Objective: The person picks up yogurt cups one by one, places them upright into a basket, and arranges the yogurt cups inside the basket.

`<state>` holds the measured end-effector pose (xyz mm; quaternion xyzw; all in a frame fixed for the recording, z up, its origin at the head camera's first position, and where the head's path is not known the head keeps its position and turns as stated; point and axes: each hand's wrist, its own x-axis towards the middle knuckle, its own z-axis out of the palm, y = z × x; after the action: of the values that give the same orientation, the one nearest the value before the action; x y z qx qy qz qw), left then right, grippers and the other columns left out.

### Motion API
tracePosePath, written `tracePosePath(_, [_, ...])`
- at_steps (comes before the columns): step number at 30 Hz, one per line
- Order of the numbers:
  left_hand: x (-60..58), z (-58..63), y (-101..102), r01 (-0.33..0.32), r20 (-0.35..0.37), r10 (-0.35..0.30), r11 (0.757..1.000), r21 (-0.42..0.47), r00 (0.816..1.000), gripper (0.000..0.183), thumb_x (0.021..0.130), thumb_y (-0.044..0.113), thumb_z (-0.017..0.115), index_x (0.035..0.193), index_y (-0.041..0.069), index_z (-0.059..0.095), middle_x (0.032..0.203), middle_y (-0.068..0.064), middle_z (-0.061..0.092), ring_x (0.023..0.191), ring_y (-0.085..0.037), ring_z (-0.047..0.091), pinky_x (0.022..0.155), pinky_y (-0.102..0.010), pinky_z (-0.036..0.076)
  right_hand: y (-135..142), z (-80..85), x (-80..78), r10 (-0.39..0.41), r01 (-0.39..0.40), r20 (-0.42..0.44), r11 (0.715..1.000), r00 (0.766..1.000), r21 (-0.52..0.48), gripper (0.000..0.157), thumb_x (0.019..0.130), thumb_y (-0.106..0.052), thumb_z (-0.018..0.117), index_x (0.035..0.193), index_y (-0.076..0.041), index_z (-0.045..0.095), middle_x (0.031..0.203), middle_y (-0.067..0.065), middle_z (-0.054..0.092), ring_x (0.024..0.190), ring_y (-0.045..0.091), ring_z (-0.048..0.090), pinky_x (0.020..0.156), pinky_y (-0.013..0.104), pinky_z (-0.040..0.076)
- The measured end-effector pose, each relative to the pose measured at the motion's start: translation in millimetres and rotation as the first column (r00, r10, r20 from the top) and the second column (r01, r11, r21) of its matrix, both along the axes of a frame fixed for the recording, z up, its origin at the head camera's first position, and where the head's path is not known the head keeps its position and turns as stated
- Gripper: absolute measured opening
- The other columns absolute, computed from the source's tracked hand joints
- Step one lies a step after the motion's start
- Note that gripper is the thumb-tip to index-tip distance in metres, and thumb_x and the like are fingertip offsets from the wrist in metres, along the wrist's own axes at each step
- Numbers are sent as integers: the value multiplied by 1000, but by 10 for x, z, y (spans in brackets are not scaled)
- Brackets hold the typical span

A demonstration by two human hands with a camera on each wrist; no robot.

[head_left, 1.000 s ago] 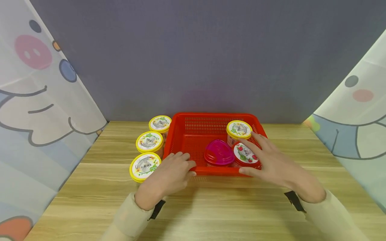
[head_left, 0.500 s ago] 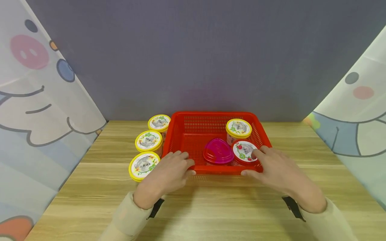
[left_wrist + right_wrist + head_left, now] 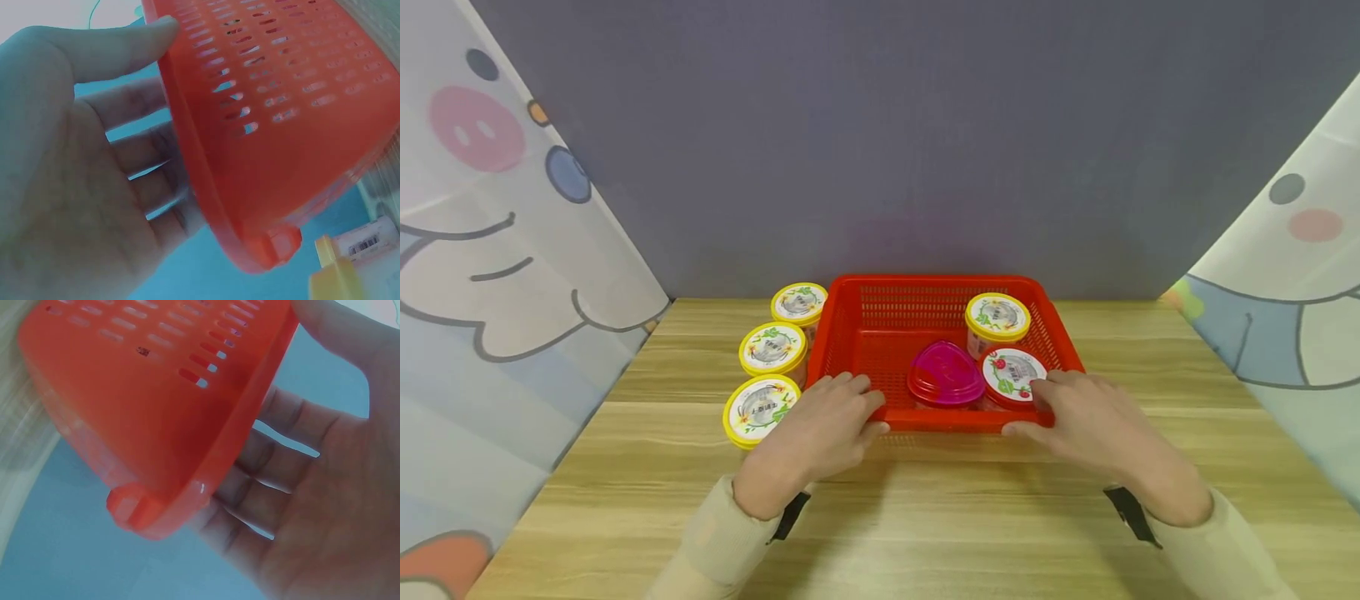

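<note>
A red plastic basket [image 3: 951,420] with slotted walls stands on the table. My left hand [image 3: 816,437] grips its front rim near the left corner, thumb outside and fingers over the edge. At the right front corner, my right hand [image 3: 1101,429] holds the same rim; in the right wrist view its fingers [image 3: 290,419] pass behind the basket wall. Inside the basket sit a tub with a magenta rounded-triangle lid [image 3: 946,375], a red-lidded tub [image 3: 1013,375] beside my right fingers, and a yellow-lidded tub [image 3: 997,315] behind it.
Three yellow-rimmed tubs stand in a row along the basket's left side: a back tub [image 3: 800,302], a middle tub [image 3: 772,347] and a front tub [image 3: 760,410] close to my left wrist. A grey panel [image 3: 910,150] rises behind the wooden table [image 3: 940,525].
My right hand has come down from above the red-lidded tub onto the basket's right front rim, and its fingers have curled over it. The left hand stays on the rim.
</note>
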<state>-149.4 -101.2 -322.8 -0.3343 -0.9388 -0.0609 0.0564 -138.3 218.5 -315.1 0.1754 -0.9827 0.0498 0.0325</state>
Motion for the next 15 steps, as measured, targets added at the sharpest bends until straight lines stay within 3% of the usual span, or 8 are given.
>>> tracePosePath(4, [16, 56, -64, -70, 45, 71, 997, -19, 997, 45, 89, 42, 75, 120, 10, 70, 96, -1, 57, 87, -21, 50, 83, -38, 44, 3, 6, -3, -3, 3, 14, 1000, 1000, 2, 55, 80, -63, 76, 100, -13, 71, 87, -1, 62, 80, 25, 61, 67, 49, 51])
tracePosePath(8, [18, 122, -165, -163, 106, 166, 986, -36, 981, 77, 83, 56, 77, 144, 13, 57, 119, -8, 55, 111, -29, 51, 102, -47, 40, 3, 12, -8, -6, 6, 17, 1000, 1000, 0, 54, 80, -63, 76, 101, -14, 71, 87, -1, 61, 80, 24, 61, 65, 48, 51])
tracePosePath(12, [11, 171, -286, -219, 135, 218, 976, -5, 967, 92, 78, 60, 79, 152, 15, 47, 142, -16, 47, 135, -40, 41, 114, -55, 29, -3, 17, -4, -14, 14, 23, 1000, 1000, 6, 48, 80, -60, 77, 97, -16, 69, 85, -3, 59, 79, 22, 60, 65, 47, 50])
tracePosePath(15, [6, 202, -391, -267, 159, 261, 964, 16, 952, 100, 74, 58, 83, 155, 17, 42, 153, -19, 39, 143, -44, 32, 116, -60, 22, -10, 22, -4, -14, 14, 26, 1000, 1000, 9, 50, 80, -61, 77, 98, -15, 70, 87, -1, 61, 81, 24, 61, 67, 50, 51])
